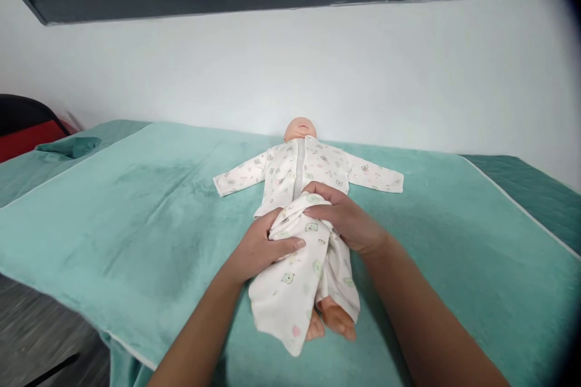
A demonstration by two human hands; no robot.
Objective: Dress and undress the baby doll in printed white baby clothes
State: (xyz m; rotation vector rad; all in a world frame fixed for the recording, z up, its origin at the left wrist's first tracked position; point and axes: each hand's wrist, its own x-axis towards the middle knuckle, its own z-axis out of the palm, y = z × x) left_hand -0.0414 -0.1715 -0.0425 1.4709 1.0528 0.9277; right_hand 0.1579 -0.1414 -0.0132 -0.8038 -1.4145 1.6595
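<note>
Both our left hand (262,248) and right hand (340,214) grip the printed trousers (303,263) between them; the doll's head (299,128) lies beyond.

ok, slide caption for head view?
Left hand and right hand hold printed white baby clothing over a baby doll lying face-up on a teal cover.

Here we are above the tabletop (454,290), spread with pale-edged teal cloth (136,236) that hangs over at the near left, and lying on it, face up, we've got a baby doll (300,127) in printed white clothes (279,175), sleeves (376,179) stretched wide, bare feet (338,318) towards us!
</note>
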